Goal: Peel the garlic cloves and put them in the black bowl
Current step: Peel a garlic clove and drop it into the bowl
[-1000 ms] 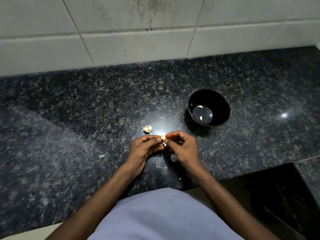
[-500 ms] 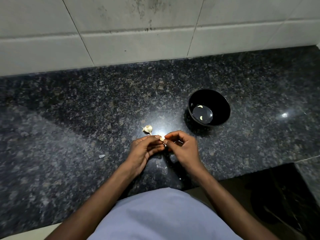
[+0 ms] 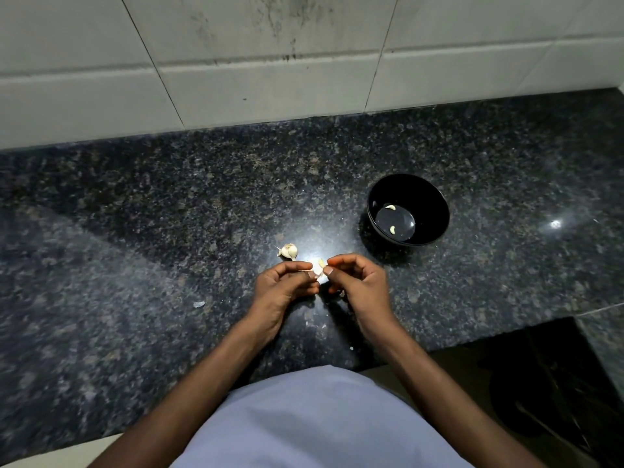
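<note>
Two hands pinch one garlic clove (image 3: 319, 267) above the granite worktop (image 3: 169, 231): left hand (image 3: 287, 285) and right hand (image 3: 358, 282), each grip narrow on it. Black bowl (image 3: 435, 211), to the right, contains two peeled cloves (image 3: 392, 229).

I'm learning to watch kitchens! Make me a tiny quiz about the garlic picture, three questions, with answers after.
1. True or false: the black bowl is empty.
2. How many peeled cloves lie in the bowl?
3. What does the left hand pinch together with the right hand? A) a spoon B) a garlic clove C) a knife

Key:
1. False.
2. Two.
3. B. The rest of the garlic bulb lies on the counter, just beyond the left hand.
</note>
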